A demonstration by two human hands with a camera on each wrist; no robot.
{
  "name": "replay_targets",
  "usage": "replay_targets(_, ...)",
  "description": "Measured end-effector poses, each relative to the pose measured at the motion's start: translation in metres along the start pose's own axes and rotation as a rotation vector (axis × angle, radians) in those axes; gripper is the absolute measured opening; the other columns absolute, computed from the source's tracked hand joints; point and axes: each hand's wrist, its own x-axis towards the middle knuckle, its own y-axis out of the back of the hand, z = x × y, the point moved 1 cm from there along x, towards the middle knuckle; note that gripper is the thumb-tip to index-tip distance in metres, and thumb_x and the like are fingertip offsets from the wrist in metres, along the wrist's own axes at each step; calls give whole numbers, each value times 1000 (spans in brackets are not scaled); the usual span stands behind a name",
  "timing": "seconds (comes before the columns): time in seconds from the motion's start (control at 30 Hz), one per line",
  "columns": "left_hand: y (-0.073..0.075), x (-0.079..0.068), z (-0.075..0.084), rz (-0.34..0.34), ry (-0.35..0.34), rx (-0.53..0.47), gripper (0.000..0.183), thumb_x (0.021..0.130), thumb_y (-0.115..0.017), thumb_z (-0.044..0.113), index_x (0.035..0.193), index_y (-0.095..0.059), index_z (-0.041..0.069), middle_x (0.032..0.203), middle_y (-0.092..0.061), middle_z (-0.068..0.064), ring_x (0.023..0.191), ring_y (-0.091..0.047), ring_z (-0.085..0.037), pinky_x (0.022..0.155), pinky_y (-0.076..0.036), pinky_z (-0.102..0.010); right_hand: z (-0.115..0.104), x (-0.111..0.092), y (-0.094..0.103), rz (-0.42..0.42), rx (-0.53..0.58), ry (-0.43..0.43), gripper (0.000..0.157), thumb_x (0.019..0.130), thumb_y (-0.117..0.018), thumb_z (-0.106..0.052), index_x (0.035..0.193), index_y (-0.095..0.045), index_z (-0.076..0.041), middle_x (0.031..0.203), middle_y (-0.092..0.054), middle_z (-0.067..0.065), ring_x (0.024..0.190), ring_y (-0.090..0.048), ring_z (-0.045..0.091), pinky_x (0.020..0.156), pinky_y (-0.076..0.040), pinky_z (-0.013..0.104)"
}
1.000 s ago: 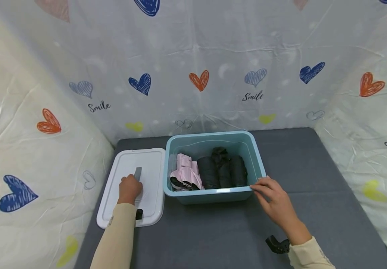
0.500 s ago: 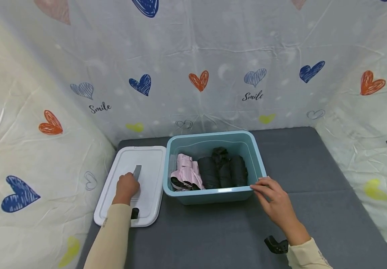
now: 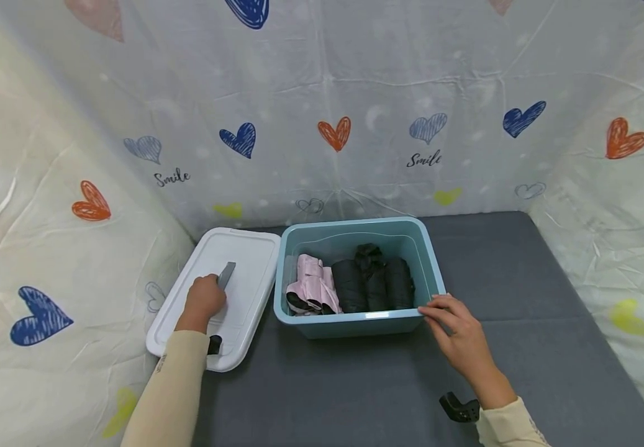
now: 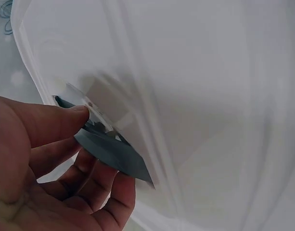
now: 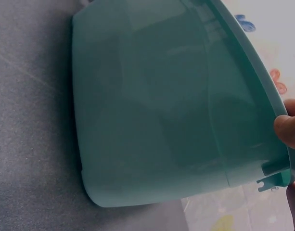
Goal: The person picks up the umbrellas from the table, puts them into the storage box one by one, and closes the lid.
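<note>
A white lid [image 3: 246, 292] with a grey carry handle [image 3: 226, 273] lies at the left, its right edge right by the storage bin. My left hand [image 3: 205, 299] grips that handle; in the left wrist view the thumb and fingers curl around the grey grip [image 4: 111, 153]. The light-blue storage bin [image 3: 349, 329] stands open on the table. At its front right corner my right hand [image 3: 458, 335] pinches the rim, thumb [image 5: 289, 131] on one side in the right wrist view. Inside the bin sit a folded pink cloth item [image 3: 310, 282] and several rolled black bundles [image 3: 349, 285].
A dark grey cloth covers the table [image 3: 327, 397]. A curtain [image 3: 366, 74] printed with hearts and "Smile" encloses the back and both sides. The left curtain side [image 3: 104, 292] comes close to the lid's outer edge.
The left hand has shifted left, and the lid has turned and tilted with it, its far edge now higher in the head view. The right hand, the bin and its contents stay put.
</note>
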Motion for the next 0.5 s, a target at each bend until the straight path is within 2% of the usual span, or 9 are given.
replay_targets(0.23, 17, -3, 1, -11, -13, 8, 45, 85, -41, 0, 125, -49, -19, 110, -56, -40, 102, -57, -50, 86, -46, -56, 0, -2, 0, -12, 46, -39, 29, 71, -78, 5, 97, -76, -8, 106, -65, 12, 109, -58, 31, 110, -23, 9)
replay_targets(0.37, 26, -3, 0, -13, -15, 8, 47, 85, -40, 1, 127, -47, -19, 114, -55, -40, 105, -56, -50, 89, -46, -56, 1, -3, -1, -12, 59, -39, 21, 77, -76, -1, 98, -76, -7, 107, -65, 13, 110, -57, 31, 109, -24, 9)
replay_targets(0.5, 33, -4, 0, -14, -27, 7, 48, 86, -39, 1, 129, -46, -19, 117, -53, -40, 109, -54, -50, 92, -44, -57, 1, -4, -2, 0, 60, -36, 24, 75, -77, 1, 97, -76, -7, 106, -65, 13, 110, -57, 32, 108, -24, 8)
